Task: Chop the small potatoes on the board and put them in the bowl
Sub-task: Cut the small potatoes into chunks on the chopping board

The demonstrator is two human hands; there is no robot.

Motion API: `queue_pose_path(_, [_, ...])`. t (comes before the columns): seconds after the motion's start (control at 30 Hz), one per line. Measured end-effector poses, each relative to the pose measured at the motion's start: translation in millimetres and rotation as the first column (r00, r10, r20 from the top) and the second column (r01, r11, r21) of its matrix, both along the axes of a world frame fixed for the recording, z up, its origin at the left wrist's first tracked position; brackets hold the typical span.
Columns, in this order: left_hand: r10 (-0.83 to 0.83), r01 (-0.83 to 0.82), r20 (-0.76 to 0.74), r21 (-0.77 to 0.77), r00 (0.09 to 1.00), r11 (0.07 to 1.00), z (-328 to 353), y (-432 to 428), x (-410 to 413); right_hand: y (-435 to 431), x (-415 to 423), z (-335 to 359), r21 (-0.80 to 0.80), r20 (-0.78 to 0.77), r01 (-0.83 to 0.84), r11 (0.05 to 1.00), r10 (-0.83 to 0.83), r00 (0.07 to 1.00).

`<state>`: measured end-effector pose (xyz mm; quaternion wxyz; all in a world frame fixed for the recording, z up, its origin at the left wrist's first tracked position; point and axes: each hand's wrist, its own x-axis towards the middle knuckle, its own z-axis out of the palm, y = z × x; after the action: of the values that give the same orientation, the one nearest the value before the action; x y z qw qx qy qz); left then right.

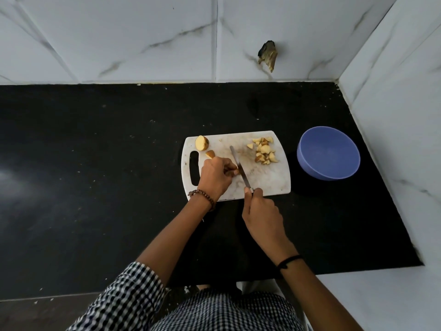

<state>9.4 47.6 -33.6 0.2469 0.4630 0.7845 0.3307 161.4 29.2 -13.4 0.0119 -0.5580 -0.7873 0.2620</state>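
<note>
A white cutting board lies on the black counter. My left hand pinches a potato piece against the board. My right hand grips the handle of a knife, whose blade rests beside that piece. A halved potato and a smaller potato chunk sit at the board's far left. A pile of chopped potato pieces lies at the board's far right. The blue bowl stands to the right of the board, and I see nothing in it.
The black counter stretches to the left. White marble-tiled walls close it at the back and on the right. A broken hole in the back wall sits above the board.
</note>
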Motion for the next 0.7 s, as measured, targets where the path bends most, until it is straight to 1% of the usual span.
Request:
queue_pose_path(0.1, [-0.014,0.013,-0.020,-0.010,1.000,1.000,-1.3,1.1,-0.7,-4.3,-7.4,-0.9,0.019,0.069,-0.014,1.000,0.013,0.998])
queue_pose_path(0.2, [-0.019,0.019,-0.023,-0.004,1.000,1.000,-1.8,1.4,-1.3,-3.0,-13.5,-1.5,0.010,0.100,-0.013,1.000,0.012,0.995])
queue_pose_path(0.37, [-0.006,0.007,0.016,-0.012,1.000,1.000,-1.3,1.3,-1.6,0.7,-14.0,0.5,-0.041,0.097,-0.024,0.999,0.028,0.995])
queue_pose_path(0.53, [-0.013,0.013,0.029,-0.007,0.999,1.000,0.5,0.2,-0.2,2.3,-10.5,3.9,-0.148,0.088,0.002,0.989,0.012,0.996])
queue_pose_path(0.7, [-0.024,0.025,0.026,-0.015,0.999,1.000,2.9,-0.2,0.9,-0.3,-6.4,4.7,-0.155,0.100,0.002,0.988,0.014,0.995])
